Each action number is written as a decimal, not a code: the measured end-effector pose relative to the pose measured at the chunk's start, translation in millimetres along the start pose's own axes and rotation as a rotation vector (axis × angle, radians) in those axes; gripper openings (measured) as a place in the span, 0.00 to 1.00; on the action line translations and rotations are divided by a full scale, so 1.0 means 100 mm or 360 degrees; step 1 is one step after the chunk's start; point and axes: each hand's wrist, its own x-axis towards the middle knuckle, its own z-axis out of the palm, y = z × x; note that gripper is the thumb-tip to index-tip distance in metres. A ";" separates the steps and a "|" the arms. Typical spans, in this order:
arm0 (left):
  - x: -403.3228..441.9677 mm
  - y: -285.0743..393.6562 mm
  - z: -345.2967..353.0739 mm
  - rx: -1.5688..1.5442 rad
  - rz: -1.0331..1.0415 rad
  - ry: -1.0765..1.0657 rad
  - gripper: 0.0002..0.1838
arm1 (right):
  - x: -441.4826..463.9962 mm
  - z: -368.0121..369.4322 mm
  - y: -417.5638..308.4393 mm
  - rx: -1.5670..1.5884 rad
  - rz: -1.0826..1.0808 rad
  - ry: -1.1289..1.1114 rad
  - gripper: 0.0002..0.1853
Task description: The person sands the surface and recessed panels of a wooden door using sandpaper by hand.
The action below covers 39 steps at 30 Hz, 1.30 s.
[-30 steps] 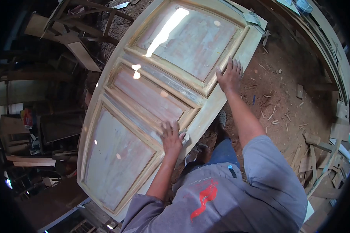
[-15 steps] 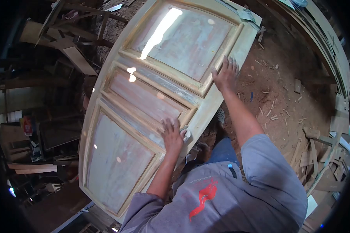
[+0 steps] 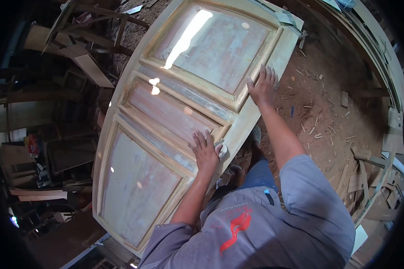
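A panelled wooden door [image 3: 246, 121], pale with whitish, reddish smears on its panels, lies flat in front of me. My left hand [image 3: 206, 154] rests with fingers spread on the moulding at the right end of the narrow middle panel [image 3: 166, 105]. A small white piece [image 3: 222, 149], paper or cloth, I cannot tell which, shows beside its thumb, held against the door. My right hand [image 3: 263, 87] lies higher up with fingers extended on the door's right edge, beside the moulding of the upper panel [image 3: 215, 49]. Nothing shows in it.
Wood offcuts [image 3: 318, 135] litter the dirt floor [image 3: 300, 89] to the right. Long boards [image 3: 372, 54] curve along the far right. Wooden frames and scraps [image 3: 92, 69] are piled on the left. A flat item [image 3: 286, 19] lies on the door's upper right corner.
My left hand has slid slightly up and right along the moulding, the white piece moving with it. My right hand stays at the door's edge. The whole view has shifted slightly.
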 end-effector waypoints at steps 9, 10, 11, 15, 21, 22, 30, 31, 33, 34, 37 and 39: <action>0.68 0.56 -0.01 0.0013 0.0184 0.0220 0.49 | 0.02 0.00 0.02 0.0028 -0.0014 0.0027 0.46; 0.61 0.49 0.00 0.0001 0.0188 0.0191 0.49 | 0.01 -0.01 0.01 0.0030 -0.0009 0.0013 0.46; 0.50 0.41 -0.01 -0.0068 0.0142 0.0127 0.49 | 0.02 -0.01 0.00 0.0035 -0.0002 0.0004 0.46; 0.31 0.26 -0.02 0.0029 0.0044 0.0051 0.50 | 0.03 -0.02 0.01 0.0028 0.0017 0.0008 0.46; 0.79 0.61 0.04 -0.0022 0.0178 0.0229 0.50 | 0.04 -0.04 -0.02 0.0038 0.0010 -0.0018 0.46; 0.84 0.66 0.05 -0.0018 0.0180 0.0274 0.50 | 0.04 -0.02 -0.01 0.0037 0.0010 -0.0007 0.46; 0.42 0.36 0.00 -0.0028 0.0031 0.0049 0.51 | -0.03 0.00 0.02 0.0037 0.0032 -0.0024 0.47; 0.49 0.40 -0.03 -0.0020 0.0047 -0.0010 0.51 | -0.01 0.00 0.02 0.0040 0.0031 -0.0026 0.47; 0.71 0.55 -0.06 -0.0015 0.0142 0.0121 0.51 | 0.03 -0.01 0.00 0.0047 0.0025 -0.0008 0.47; 0.79 0.61 -0.03 -0.0013 0.0189 0.0184 0.51 | 0.00 -0.02 -0.01 0.0055 0.0027 -0.0016 0.47; 0.89 0.68 0.00 0.0032 0.0195 0.0259 0.51 | 0.05 -0.04 -0.01 0.0049 0.0019 -0.0017 0.47; 0.72 0.60 0.04 -0.0072 0.0128 0.0180 0.51 | 0.03 -0.04 -0.02 0.0026 0.0029 -0.0037 0.47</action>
